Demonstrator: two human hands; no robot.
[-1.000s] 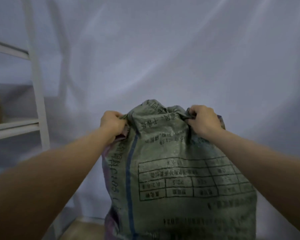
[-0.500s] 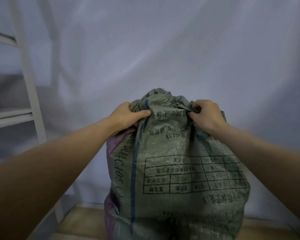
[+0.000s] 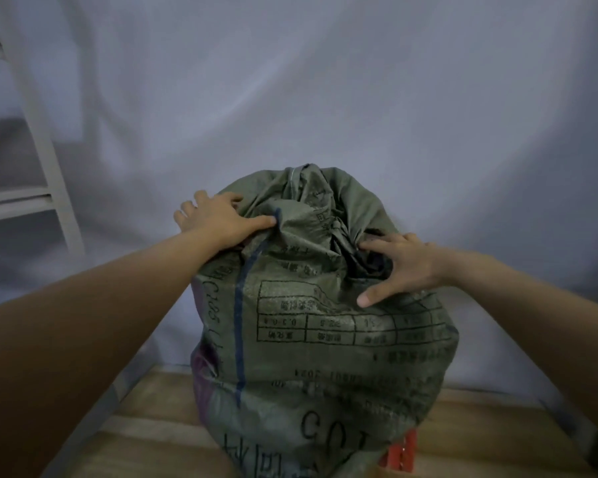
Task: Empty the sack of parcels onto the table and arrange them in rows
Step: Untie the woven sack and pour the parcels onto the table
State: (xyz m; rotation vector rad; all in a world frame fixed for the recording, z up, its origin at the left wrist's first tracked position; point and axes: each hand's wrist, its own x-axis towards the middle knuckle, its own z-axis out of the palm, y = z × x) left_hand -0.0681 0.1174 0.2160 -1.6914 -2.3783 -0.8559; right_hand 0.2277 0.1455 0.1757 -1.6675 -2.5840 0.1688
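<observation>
The left hand [image 3: 218,219] is laid on the gathered top of the sack [image 3: 318,339], with the thumb pressed against the fabric beside the blue stripe [image 3: 242,322] and the fingers spread over the far side; it is not clenched, it only rests and presses. The right hand [image 3: 401,267] is also released — the fingers are spread over the bunched folds at the right of the top, the thumb lies lower on the printed table, and nothing is pinched. So the grip of both hands is open, and the sack is steadied by them, not lifted.

The sack is held in this way, it is judged, because it stands upright and full on the desk [image 3: 145,419] and could fall to a side if it were left alone. Its top is crumpled and folded inward, and whether it is tied cannot be told. No parcels are seen outside it; only something red-orange [image 3: 401,453] is seen at its lower right corner, too little to be named.

The emptying is not yet begun — the sack must probably be gripped and tipped over.

Behind the sack a pale cloth [image 3: 325,98] is hung, and at the left a white shelf frame [image 3: 42,150] stands.
</observation>
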